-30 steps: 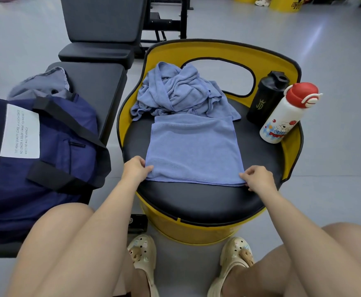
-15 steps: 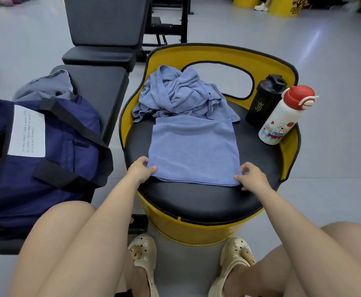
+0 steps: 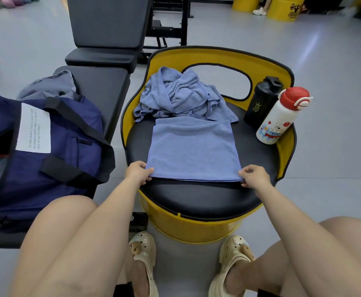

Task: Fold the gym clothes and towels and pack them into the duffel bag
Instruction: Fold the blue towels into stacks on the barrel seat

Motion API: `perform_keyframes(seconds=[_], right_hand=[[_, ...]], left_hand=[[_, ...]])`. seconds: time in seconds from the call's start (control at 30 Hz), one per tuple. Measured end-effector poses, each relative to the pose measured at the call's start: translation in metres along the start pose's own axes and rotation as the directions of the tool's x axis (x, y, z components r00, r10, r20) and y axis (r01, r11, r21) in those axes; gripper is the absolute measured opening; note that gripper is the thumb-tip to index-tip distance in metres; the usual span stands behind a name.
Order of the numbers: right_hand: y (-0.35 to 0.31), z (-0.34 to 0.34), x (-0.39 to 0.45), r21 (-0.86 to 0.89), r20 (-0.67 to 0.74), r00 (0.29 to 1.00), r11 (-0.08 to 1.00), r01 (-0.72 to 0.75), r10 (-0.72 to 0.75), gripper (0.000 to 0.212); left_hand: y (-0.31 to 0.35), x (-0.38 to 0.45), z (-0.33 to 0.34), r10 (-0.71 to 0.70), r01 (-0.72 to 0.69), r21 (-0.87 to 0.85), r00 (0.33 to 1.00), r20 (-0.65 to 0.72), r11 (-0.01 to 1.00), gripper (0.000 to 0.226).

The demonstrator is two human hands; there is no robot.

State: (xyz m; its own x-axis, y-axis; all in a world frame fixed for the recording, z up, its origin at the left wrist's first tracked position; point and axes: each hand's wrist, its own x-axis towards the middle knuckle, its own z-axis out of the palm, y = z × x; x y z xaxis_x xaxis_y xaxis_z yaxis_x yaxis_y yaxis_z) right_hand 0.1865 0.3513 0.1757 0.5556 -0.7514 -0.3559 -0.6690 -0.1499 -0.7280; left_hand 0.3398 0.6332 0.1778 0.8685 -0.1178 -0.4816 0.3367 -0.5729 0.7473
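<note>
A folded blue towel (image 3: 193, 150) lies flat on the black cushion of a yellow barrel stool (image 3: 203, 198). My left hand (image 3: 138, 173) pinches its near left corner, and my right hand (image 3: 254, 176) pinches its near right corner. Behind it sits a crumpled heap of blue cloth (image 3: 179, 95). The navy duffel bag (image 3: 40, 159) with black straps and a white label rests on a black bench at my left. A grey garment (image 3: 53, 84) lies behind the bag.
A black shaker bottle (image 3: 262, 101) and a white bottle with a red cap (image 3: 282, 116) stand at the stool's right rim. A black weight bench (image 3: 108, 28) stands beyond. My knees and sandalled feet are below the stool. Grey floor surrounds everything.
Both hands stay at the towel's near corners; their fingers have closed more tightly on the edge, which lifts slightly off the cushion. The camera has shifted a little.
</note>
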Motion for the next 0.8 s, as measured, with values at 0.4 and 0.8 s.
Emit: perform_keyframes(seconds=[0.4,0.8], right_hand=[[0.007,-0.017,-0.012,-0.430,0.131,0.989,0.903,-0.003,0.066,0.018],[-0.021,-0.014,-0.009,-0.582,0.063,0.978,0.789,0.196,-0.197,0.029]], left_hand=[[-0.013,-0.023,-0.006,-0.112,0.038,0.293,0.965,0.237,0.955,0.040],[0.024,-0.012,-0.002,0.233,-0.213,0.517,0.972,0.028,0.829,0.021]])
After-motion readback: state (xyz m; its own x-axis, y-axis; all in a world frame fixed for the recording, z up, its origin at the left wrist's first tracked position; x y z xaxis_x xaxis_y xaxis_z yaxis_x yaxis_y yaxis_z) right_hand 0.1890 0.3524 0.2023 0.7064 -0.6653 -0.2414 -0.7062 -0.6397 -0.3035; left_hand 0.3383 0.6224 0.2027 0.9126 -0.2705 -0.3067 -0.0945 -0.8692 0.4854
